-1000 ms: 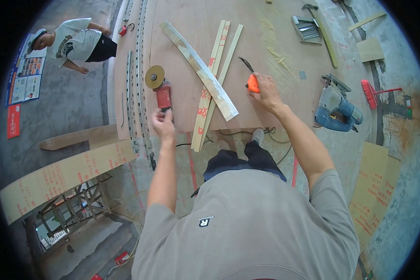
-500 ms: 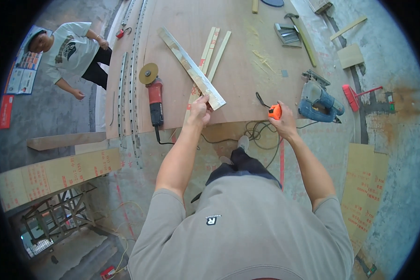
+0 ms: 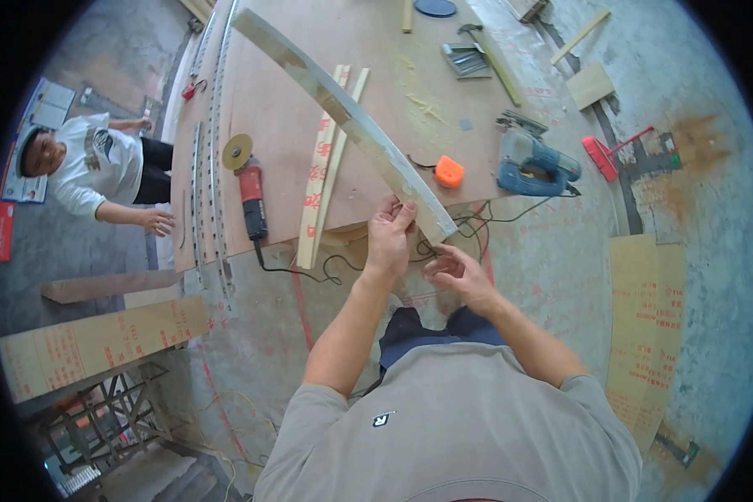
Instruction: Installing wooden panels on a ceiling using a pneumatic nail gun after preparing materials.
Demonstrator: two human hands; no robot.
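Observation:
My left hand [image 3: 391, 238] is closed on a long pale strip [image 3: 360, 142] with a patchy whitish surface, gripping near its lower end; the strip angles up to the upper left over the wooden worktable [image 3: 268, 84]. My right hand [image 3: 456, 276] is open with loosely curled fingers, just below the strip's end; whether a fingertip touches it I cannot tell. An orange tape measure [image 3: 448, 171] rests on the table right of the strip. Two light wooden strips [image 3: 318, 184] with red print lie left of it, beside a red angle grinder [image 3: 251, 192] with a cord.
A blue jigsaw [image 3: 535, 167], a hammer [image 3: 473, 30] and metal rails [image 3: 215, 142] lie on the table. Cables [image 3: 335, 276] hang at its front edge. A co-worker [image 3: 100, 167] is at the left. Boards [image 3: 100, 351] are lower left; a red broom [image 3: 601, 157] is right.
My right hand has let go of the tape measure and moved down to the strip's end. My left hand left the grinder, took hold of the whitish strip and raised it.

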